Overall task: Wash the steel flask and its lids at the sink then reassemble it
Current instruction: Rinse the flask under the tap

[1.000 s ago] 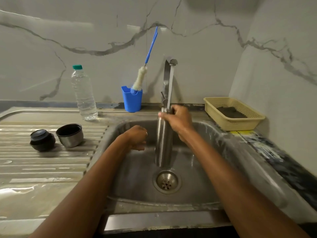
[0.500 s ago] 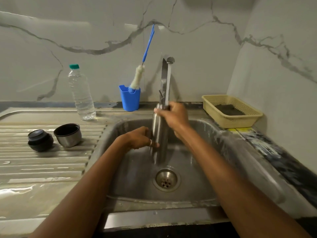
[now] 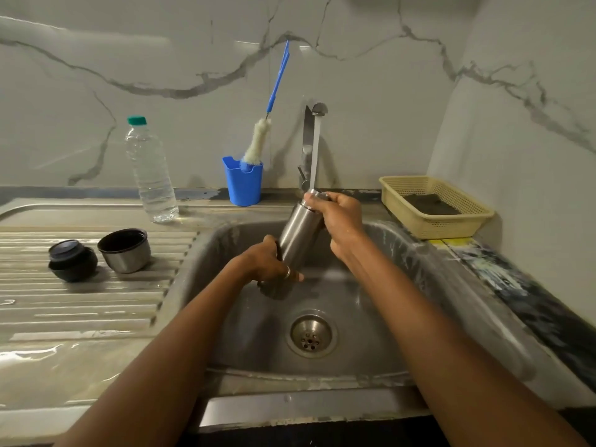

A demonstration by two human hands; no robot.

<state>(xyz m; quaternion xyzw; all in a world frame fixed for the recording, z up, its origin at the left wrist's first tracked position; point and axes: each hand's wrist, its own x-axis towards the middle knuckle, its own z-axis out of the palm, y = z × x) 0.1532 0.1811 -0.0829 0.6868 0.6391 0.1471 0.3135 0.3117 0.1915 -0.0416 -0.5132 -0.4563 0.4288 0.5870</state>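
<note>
**Flask now tilted under the tap, held in both hands**

The steel flask [image 3: 298,233] is held in the air over the sink [image 3: 387,317], near its back edge. A second ago it stood upright in the right hand alone. It now leans, neck up and to the right, base down and to the left.

The right hand [image 3: 337,217] grips the neck with its fingers curled round it. The left hand [image 3: 269,266], previously off the flask, now wraps the lower body. The water stream [image 3: 314,150] from the tap [image 3: 315,122] lands at the neck. Judgement: rinsing of the body is under way, with scrubbing, lid washing and reassembly outstanding.

Both lids are unmoved on the drainboard [image 3: 80,317], left of the sink: the black inner lid [image 3: 72,261] and, just beside it, the steel cup lid [image 3: 125,251]. The bottle brush [image 3: 258,140] stands unused in the blue holder [image 3: 243,185] at the back edge.

Not determinable:
- The right hand's fingers cover the flask mouth, so whether water enters cannot be told.
- The flask base is blurred below the left hand.
- The left fingertips behind the flask are hidden.
</note>
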